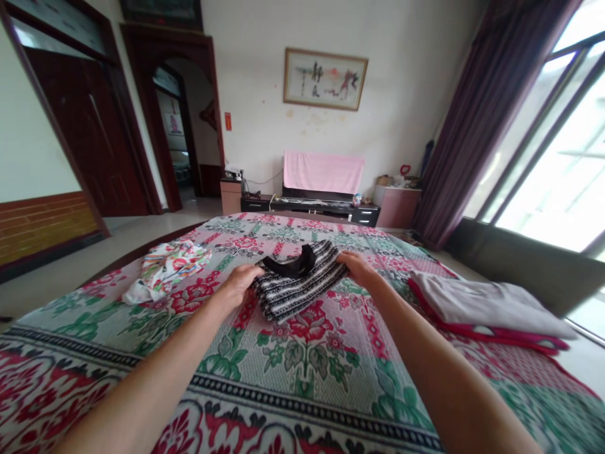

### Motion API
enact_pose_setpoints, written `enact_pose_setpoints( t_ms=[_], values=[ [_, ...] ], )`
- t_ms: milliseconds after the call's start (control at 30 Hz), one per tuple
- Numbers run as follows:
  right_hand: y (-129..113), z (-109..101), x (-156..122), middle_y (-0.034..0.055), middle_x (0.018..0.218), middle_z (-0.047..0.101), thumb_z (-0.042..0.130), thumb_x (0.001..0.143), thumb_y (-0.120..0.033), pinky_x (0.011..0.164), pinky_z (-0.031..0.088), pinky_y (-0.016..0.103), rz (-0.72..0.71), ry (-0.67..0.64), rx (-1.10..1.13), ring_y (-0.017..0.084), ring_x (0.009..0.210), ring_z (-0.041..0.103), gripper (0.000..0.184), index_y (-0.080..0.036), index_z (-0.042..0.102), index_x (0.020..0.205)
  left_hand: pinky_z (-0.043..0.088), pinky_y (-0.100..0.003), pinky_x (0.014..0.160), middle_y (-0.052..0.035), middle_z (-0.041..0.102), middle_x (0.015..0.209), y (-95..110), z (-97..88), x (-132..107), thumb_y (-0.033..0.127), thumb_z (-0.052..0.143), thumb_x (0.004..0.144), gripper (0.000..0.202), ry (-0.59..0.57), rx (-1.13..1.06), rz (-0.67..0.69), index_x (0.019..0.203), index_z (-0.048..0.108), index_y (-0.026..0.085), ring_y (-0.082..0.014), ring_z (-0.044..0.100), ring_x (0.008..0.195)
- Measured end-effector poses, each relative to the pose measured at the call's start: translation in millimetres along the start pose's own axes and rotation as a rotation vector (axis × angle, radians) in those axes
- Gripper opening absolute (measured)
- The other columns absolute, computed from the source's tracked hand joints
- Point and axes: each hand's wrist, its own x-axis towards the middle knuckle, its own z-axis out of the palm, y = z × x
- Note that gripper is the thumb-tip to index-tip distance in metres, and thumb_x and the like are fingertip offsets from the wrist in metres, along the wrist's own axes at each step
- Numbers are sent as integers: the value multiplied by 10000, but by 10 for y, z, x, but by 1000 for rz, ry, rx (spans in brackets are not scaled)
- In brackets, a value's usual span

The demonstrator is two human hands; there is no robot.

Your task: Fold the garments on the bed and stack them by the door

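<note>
A black-and-white striped knit sweater (302, 287) with a black collar is held up by both hands, folded into a compact shape above the flowered bedspread (307, 366). My left hand (241, 282) pinches its left edge beside the collar. On the opposite side, my right hand (357, 266) grips the right edge, fingers closed on the fabric. The collar curves across the top of the bundle. Whether the sweater's lower edge touches the bedspread, I cannot tell.
A crumpled white garment with colourful print (172, 265) lies on the left. To the right sits a folded stack, a grey cloth (486, 302) over a red one. Beyond the bed, a pink cloth (324, 171) hangs above a black low cabinet (258, 205).
</note>
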Motion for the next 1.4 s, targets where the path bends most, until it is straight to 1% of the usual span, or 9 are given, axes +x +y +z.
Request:
enact_pose_setpoints(
  t_ms=[133, 267, 400, 500, 600, 733, 967, 1133, 1400],
  values=[
    [89, -263, -381, 7, 734, 651, 583, 675, -197, 578, 520, 252, 53, -167, 108, 136, 616, 604, 284, -172, 585, 957, 422, -213, 533, 41, 598, 579, -117, 133, 297, 225, 642, 528, 347, 146, -147, 63, 863, 617, 141, -109, 550, 524],
    [231, -360, -650, 50, 943, 687, 679, 699, -279, 633, 534, 256, 95, -243, -32, 157, 756, 644, 484, -192, 553, 1159, 463, -239, 621, 11, 655, 660, -265, 168, 415, 253, 608, 642, 420, 241, 117, 129, 1049, 647, 159, -150, 620, 638],
    [335, -371, -639, 77, 948, 685, 677, 740, -387, 612, 518, 262, 29, -39, -320, 165, 737, 638, 570, -160, 528, 1240, 468, -259, 819, -53, 724, 952, -362, 128, 400, 247, 552, 742, 343, 332, 541, 259, 1051, 689, 194, -199, 649, 930],
    [324, -311, -576, 75, 969, 681, 626, 762, -332, 713, 520, 303, -195, 225, -520, 174, 781, 640, 444, -173, 584, 1174, 462, -281, 879, -68, 710, 1074, -372, 105, 378, 290, 531, 787, 367, 316, 627, 251, 1109, 678, 194, -223, 638, 1011],
    [260, -182, -584, 70, 995, 679, 548, 768, -249, 832, 503, 341, -475, 340, -644, 196, 882, 637, 304, -192, 642, 1050, 461, -293, 896, -61, 705, 1104, -367, 89, 388, 350, 529, 803, 387, 280, 629, 249, 1135, 669, 209, -228, 634, 1030],
    [220, 19, -630, 61, 1043, 677, 458, 752, -155, 903, 486, 329, -711, 235, -699, 192, 966, 631, 342, -210, 654, 1027, 470, -276, 862, -41, 714, 1064, -387, 56, 436, 381, 568, 765, 413, 209, 600, 293, 1134, 663, 221, -211, 642, 998],
    [295, 174, -620, 94, 1275, 593, 387, 860, -152, 1034, 412, 381, -864, 43, -771, 197, 1197, 529, 385, -186, 587, 1188, 491, -269, 716, -12, 725, 850, -414, 50, 489, 448, 598, 693, 380, 158, 493, 287, 964, 698, 201, -204, 661, 816],
    [251, 197, -697, 98, 1333, 558, 388, 896, -152, 1065, 362, 449, -917, 5, -898, 227, 1261, 466, 380, -188, 572, 1227, 489, -249, 728, -26, 731, 880, -374, 77, 527, 412, 623, 664, 390, 264, 431, 348, 977, 694, 190, -205, 660, 870],
    [266, 290, -715, 80, 1372, 526, 376, 957, -261, 1105, 333, 429, -912, -62, -893, 208, 1302, 424, 381, -200, 503, 1310, 445, -232, 599, 4, 690, 687, -404, 92, 553, 388, 606, 678, 412, 279, 457, 348, 1027, 677, 179, -168, 632, 657]
  ],
)
